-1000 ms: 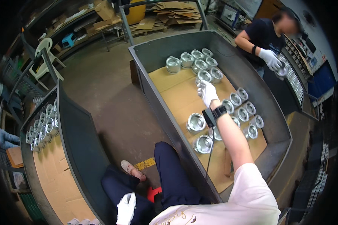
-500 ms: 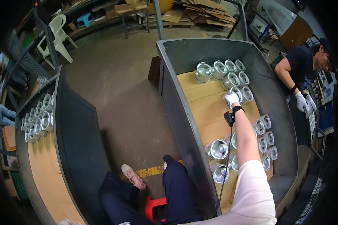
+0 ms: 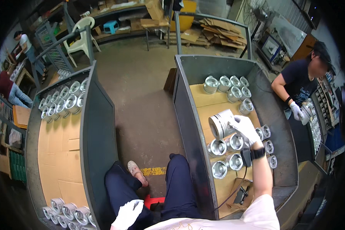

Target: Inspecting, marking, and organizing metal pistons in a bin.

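Observation:
My right hand (image 3: 244,129), in a white glove, is closed on a silver metal piston (image 3: 220,125). The piston is tilted on its side, lifted above the right-hand bin (image 3: 188,115). Just below it, several pistons (image 3: 219,169) stand on the brown cardboard (image 3: 209,111) lining that bin. Another group of pistons (image 3: 211,84) stands at its far end. My left hand (image 3: 129,214), also gloved in white, is low over my thigh, fingers loosely extended, with nothing visible in it. A dark strap with a small device sits on my right wrist.
A second dark metal bin (image 3: 99,145) on the left holds pistons at both ends. An open cardboard box (image 3: 235,195) sits in the right bin's near end. A co-worker (image 3: 301,82) handles a piston at right. A white plastic chair (image 3: 82,38) stands beyond the left bin.
My right hand has lifted a piston from the far group and brought it nearer and left. My left hand has come into view over my thigh. The view has shifted.

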A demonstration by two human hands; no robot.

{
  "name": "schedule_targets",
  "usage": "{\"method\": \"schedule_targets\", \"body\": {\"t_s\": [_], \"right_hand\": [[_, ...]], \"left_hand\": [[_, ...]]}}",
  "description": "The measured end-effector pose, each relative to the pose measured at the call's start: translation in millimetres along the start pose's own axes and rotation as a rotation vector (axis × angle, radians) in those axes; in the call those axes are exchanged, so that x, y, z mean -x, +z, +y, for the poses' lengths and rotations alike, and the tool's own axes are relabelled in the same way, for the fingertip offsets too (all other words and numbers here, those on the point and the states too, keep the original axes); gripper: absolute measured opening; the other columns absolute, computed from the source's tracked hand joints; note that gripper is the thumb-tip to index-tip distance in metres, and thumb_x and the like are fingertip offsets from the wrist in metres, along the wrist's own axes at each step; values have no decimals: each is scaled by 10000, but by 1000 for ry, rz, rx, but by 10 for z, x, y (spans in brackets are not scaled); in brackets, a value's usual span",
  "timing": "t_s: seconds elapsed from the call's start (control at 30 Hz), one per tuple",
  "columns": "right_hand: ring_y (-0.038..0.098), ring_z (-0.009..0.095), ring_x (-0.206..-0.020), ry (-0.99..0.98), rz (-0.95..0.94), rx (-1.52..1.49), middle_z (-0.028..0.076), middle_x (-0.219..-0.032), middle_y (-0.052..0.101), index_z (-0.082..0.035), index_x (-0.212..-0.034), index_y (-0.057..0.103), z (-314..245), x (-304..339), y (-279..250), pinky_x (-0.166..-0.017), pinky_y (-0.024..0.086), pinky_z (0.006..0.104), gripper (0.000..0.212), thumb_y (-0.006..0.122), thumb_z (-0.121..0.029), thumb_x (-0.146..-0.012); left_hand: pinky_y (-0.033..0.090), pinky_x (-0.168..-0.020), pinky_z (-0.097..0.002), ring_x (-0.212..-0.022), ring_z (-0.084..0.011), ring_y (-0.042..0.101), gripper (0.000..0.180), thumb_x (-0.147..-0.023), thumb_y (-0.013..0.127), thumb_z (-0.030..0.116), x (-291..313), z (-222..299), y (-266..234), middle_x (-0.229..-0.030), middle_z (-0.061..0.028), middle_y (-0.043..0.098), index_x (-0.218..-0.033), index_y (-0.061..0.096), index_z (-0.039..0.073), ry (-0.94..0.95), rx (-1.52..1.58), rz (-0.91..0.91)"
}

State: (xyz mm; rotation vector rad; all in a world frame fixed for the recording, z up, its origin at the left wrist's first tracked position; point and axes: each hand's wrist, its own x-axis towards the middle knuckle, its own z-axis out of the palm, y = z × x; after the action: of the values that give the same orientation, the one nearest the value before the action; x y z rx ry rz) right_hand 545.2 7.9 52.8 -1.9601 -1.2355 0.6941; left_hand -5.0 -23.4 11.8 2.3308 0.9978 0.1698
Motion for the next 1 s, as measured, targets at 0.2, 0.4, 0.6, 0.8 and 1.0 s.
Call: {"method": "schedule_targets", "body": {"t_s": [0.2,0.4,0.6,0.8,1.0], "right_hand": [[371,13,-427,64,-102,-937,-34,-652,548,1,-1016,617,-908,1104,481,-388,265,179,232,633,-198,-900],[410,31,-369,287,-405,-1565,5,-602,544,25,-1039,556,-1178,1820,1585,-332,334,157,188,570,-101,-900],[399,29,-369,332,-665,-1432,-22,-563,519,13,-1046,561,-1439,2187,2397,-341,308,170,204,552,-160,-939],[392,36,-388,262,-798,-1349,-23,-603,514,-9,-1094,545,-1384,2251,2806,-385,341,177,249,571,-208,-947],[480,77,-457,258,-839,-1286,-5,-688,556,-9,-1163,521,-1302,2280,2885,-437,414,217,348,604,-261,-937]], "left_hand": [[498,-767,-401,-904,-314,628,269,-922,572,250,163,430,-54,-1004,-119,659,-1148,620,114,-18,167,128],[498,-787,-333,-888,-225,636,330,-970,519,251,180,738,-266,-999,-77,665,-1259,561,98,-206,754,252],[476,-876,-316,-1062,-172,584,353,-988,481,266,350,455,-261,-1214,-60,593,-1266,543,58,-129,1877,279],[461,-977,-335,-1133,-178,568,323,-974,480,198,554,141,15,-1205,-94,606,-1237,542,22,-158,2256,325],[494,-922,-285,-1031,-161,621,224,-955,496,96,595,72,56,-1108,-88,647,-1135,588,2,-200,1029,464]]}}
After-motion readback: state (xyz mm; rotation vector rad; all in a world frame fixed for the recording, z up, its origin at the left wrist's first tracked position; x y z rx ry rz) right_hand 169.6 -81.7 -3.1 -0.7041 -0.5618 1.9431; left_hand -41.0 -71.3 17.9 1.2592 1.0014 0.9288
